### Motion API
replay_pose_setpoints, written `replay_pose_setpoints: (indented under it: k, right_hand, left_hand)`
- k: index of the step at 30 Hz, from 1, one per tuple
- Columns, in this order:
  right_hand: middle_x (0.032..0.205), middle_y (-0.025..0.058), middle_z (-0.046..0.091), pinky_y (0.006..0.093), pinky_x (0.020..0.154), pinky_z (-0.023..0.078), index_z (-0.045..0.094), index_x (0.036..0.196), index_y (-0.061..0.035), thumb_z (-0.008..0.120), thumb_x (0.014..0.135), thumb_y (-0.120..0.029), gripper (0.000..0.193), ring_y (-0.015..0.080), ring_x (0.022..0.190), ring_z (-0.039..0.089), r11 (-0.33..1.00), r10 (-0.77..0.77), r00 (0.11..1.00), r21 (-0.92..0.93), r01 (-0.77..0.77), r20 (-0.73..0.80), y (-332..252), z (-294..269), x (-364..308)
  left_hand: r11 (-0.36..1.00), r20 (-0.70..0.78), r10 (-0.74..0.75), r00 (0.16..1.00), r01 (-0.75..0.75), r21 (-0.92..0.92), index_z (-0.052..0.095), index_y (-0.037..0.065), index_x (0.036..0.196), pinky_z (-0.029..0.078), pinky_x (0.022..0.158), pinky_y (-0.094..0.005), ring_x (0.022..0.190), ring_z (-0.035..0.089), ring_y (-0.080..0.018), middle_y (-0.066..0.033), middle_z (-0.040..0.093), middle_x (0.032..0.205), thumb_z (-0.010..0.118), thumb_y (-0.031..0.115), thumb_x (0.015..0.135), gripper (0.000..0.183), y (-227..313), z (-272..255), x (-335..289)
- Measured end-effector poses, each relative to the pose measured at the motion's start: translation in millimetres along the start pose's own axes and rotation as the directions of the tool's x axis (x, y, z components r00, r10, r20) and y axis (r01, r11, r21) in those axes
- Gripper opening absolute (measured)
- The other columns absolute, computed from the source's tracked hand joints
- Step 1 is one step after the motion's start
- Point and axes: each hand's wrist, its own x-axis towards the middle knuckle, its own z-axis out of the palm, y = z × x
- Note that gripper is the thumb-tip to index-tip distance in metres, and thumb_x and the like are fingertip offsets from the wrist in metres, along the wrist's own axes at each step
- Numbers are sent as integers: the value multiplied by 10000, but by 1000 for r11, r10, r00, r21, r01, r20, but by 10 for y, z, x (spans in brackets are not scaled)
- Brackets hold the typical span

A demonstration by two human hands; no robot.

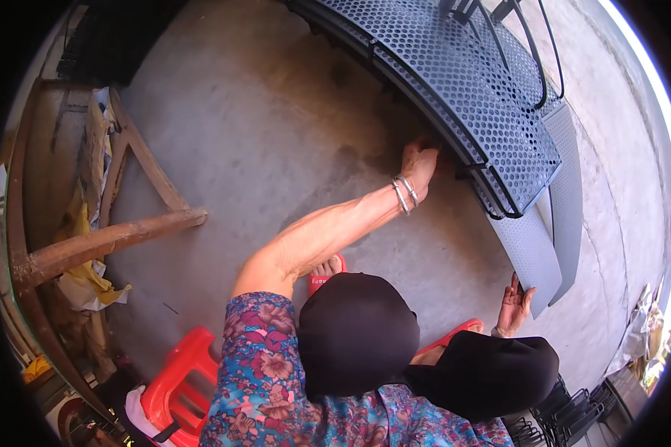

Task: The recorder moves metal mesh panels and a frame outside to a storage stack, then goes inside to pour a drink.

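Note:
A dark mesh panel [455,82] with round holes and a black wire rim stretches across the upper right. Beneath its near edge is my left hand [420,165], with two silver bangles at the wrist. Its fingers are curled and partly in shadow; what they grip is hidden. Below the mesh, a grey sheet strip [529,246] with tiny holes slants down toward me. At its lower end my right hand [511,308] touches the edge, fingers stretched out and apart. A second grey strip [569,201] hangs just to its right.
Black wire loops [529,45] rise over the mesh. On the left stands a brown wooden frame [112,240] with yellow and white sacking. A red plastic stool [183,387] is at lower left, black wire racks [570,417] at lower right. My knees are bent above red slippers.

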Motion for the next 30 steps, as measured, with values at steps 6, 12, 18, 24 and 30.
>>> replay_pose_setpoints:
  k: [6, 12, 18, 24, 30]
  right_hand:
    - [1305, 177, 401, 353, 810, 459, 386, 1262, -38, 437, 924, -237, 396, 308, 1226, 374, 996, 84, 987, 21, -82, -138, 168, 167, 68]
    - [1237, 113, 476, 362, 848, 471, 401, 1250, -78, 458, 897, -370, 462, 277, 1204, 407, 965, 250, 967, -67, -253, -37, 422, 517, 289]
    - [1234, 95, 478, 435, 976, 343, 456, 1191, -56, 567, 816, -436, 545, 250, 1173, 419, 916, 271, 935, 360, -177, -230, 217, 203, 277]
    - [1203, 49, 487, 438, 938, 357, 472, 1153, -76, 483, 899, -297, 337, 204, 1105, 448, 956, 157, 969, -216, -197, -192, -318, -210, 217]
    - [1212, 53, 470, 391, 820, 469, 361, 1241, -85, 441, 925, -263, 371, 285, 1114, 487, 851, 220, 938, -417, -319, -269, -177, 244, 277]
  left_hand:
    - [990, -154, 42, 987, -20, 140, 578, 20, 890, 413, 657, -285, 722, 508, -144, -64, 554, 827, 492, 54, 745, 172, 95, -80, 103]
    - [974, -14, 77, 997, -79, -211, 521, 44, 987, 513, 633, -400, 783, 585, -244, -88, 558, 907, 463, 108, 844, 168, 439, -332, 255]
    - [985, -219, 14, 976, -51, -167, 528, 58, 973, 534, 620, -433, 777, 600, -242, -100, 580, 877, 465, 142, 858, 156, 644, -476, 359]
    - [998, -221, 26, 975, -38, -49, 567, 56, 954, 456, 675, -397, 839, 515, -187, -61, 559, 961, 525, 227, 836, 212, 957, -595, 646]
    - [981, -286, 48, 957, -98, -164, 565, 108, 987, 477, 643, -453, 833, 534, -234, -55, 555, 952, 399, 184, 845, 232, 1018, -668, 951]
